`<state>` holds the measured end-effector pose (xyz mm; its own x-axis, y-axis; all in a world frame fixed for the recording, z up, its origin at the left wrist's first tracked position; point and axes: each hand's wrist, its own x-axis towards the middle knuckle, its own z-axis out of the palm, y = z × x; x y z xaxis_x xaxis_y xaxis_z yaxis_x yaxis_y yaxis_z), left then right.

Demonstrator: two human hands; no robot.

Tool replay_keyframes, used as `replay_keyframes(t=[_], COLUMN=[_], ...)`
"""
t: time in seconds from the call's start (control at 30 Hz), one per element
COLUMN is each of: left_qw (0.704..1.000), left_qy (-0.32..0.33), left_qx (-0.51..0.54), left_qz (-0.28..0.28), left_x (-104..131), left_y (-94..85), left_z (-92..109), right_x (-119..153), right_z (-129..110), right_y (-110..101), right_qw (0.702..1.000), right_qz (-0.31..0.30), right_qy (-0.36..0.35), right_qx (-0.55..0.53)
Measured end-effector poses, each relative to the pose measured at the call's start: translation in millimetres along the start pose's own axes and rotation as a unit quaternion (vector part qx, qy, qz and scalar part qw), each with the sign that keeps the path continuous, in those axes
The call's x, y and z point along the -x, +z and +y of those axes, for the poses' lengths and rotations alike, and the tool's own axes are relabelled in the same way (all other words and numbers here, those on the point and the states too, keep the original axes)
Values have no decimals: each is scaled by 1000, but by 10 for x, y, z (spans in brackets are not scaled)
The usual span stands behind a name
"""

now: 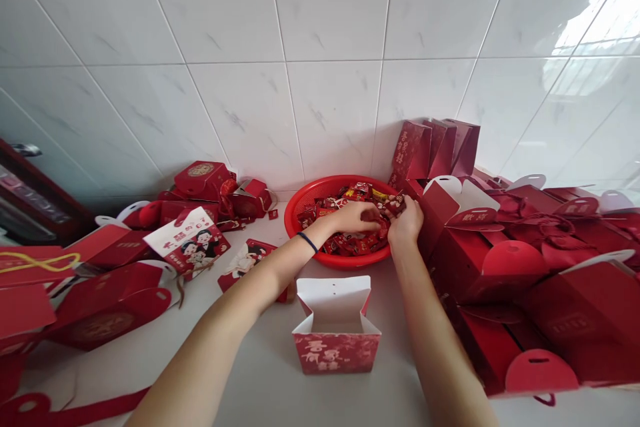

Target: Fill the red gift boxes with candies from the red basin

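Note:
A round red plastic basket [295,197] stands against the tiled wall, holding a pile of wrapped candies [350,243], mostly red. My left hand [357,217], with a dark band at the wrist, reaches over the pile from the left. Its fingers are curled down among the candies, and what they grip is hidden. At the basket's right side, my right hand [406,221] is closed around a red wrapped candy [393,205]. Between my forearms an open red paper box [336,352] stands upright on the table, its white inside showing and its top flap raised.
Several red boxes with rounded handle flaps [515,260] crowd the right side. Tall red paper boxes [435,147] lean behind them at the wall. More red boxes [115,307] lie to the left, beside printed cards [193,243] on the white table [270,373].

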<state>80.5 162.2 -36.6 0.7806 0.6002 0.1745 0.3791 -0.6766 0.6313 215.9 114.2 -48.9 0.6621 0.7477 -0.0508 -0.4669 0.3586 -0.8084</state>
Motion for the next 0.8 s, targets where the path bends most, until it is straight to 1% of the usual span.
replay_keyframes(t=[0.07, 0.13, 0.27, 0.33, 0.4, 0.43, 0.5, 0.6, 0.67, 0.7, 0.73, 0.77, 0.8], left_qw=[996, 988, 983, 983, 982, 981, 974, 946, 931, 932, 938, 949, 961], left_qy=[33, 42, -9, -36, -68, -89, -137, -209, -223, -215, -197, -174, -149], left_qx=[-66, -127, -149, -148, -155, -161, -179, -214, -230, -233, -231, -224, -213], left_qz=[-42, -71, -107, -105, -81, -58, 10, 126, 173, 178, 166, 138, 96], left_x=[7, -22, -132, -162, -149, -127, -66, 21, 43, 41, 32, 17, -1], left_y=[61, 117, 164, 132, 56, 3, -120, -284, -330, -325, -302, -261, -206], left_z=[59, 121, 200, 197, 158, 127, 55, -33, -42, -29, -4, 28, 65], right_x=[11, 39, 73, 67, 51, 42, 27, 13, 6, 2, -2, -6, -8], right_z=[-13, -24, -27, -23, -20, -18, -13, 4, 17, 23, 27, 29, 30], right_y=[1, 11, 27, 23, 10, 2, -12, -26, -32, -35, -38, -41, -44], right_qw=[1000, 1000, 999, 999, 1000, 1000, 1000, 1000, 1000, 1000, 1000, 1000, 1000], right_qz=[5, 5, -5, -13, -18, -18, -13, -4, -3, -4, -5, -5, -5], right_qy=[-4, -11, -28, -28, -21, -16, -7, 3, 7, 7, 8, 8, 8], right_qx=[-12, -20, -15, -7, -2, -2, -3, -6, -6, -6, -6, -7, -7])
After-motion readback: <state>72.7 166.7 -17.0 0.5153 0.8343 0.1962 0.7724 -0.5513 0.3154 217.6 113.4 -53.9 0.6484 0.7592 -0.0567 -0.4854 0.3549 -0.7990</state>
